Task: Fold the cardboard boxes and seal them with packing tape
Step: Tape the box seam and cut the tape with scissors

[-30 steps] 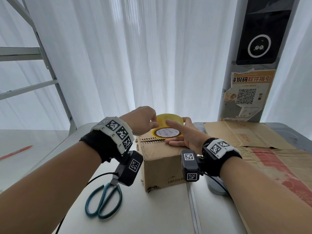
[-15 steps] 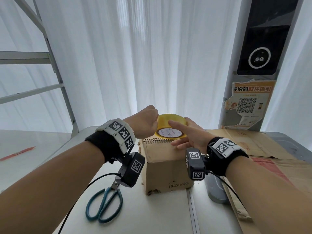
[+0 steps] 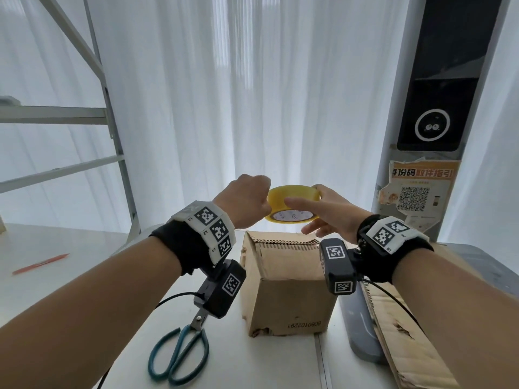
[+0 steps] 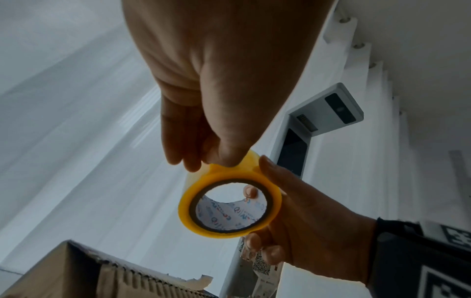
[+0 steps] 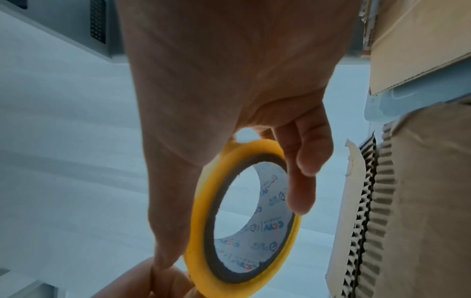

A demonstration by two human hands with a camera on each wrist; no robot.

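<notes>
While the right hand [image 3: 328, 213] clasps the yellow packing-tape roll [image 3: 292, 204] steady just above the folded brown cardboard box [image 3: 286, 284], the left hand [image 3: 247, 199] pinches its rim, probably freeing the tape's end.

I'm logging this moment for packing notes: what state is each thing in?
tape roll: held in the air above the box
right hand: grips the roll
left hand: pinches the roll's rim
cardboard box: upright, top untaped
scissors: lying closed on table
</notes>
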